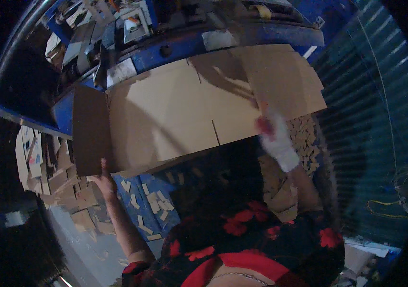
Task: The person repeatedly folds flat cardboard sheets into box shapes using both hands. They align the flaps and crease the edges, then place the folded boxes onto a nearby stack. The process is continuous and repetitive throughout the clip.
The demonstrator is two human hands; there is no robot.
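Observation:
A wide brown cardboard sheet (166,115) with slots cut into its edges lies across in front of me, its far edge against the blue machine. Its left flap (91,129) is bent up and in shade. My left hand (102,182) grips the near left corner of that flap, thumb on top and the other fingers hidden beneath. At the sheet's near right edge is my right hand (279,141), in a white glove with red at the fingers. Motion smears its fingers, so their hold on the cardboard is unclear.
The blue machine (185,50) with metal parts stands along the far side. Small cardboard offcuts (158,203) lie below the sheet, with larger scraps (82,203) piled at left and more at right. A green corrugated wall (371,129) with a yellow cable (381,214) closes the right side.

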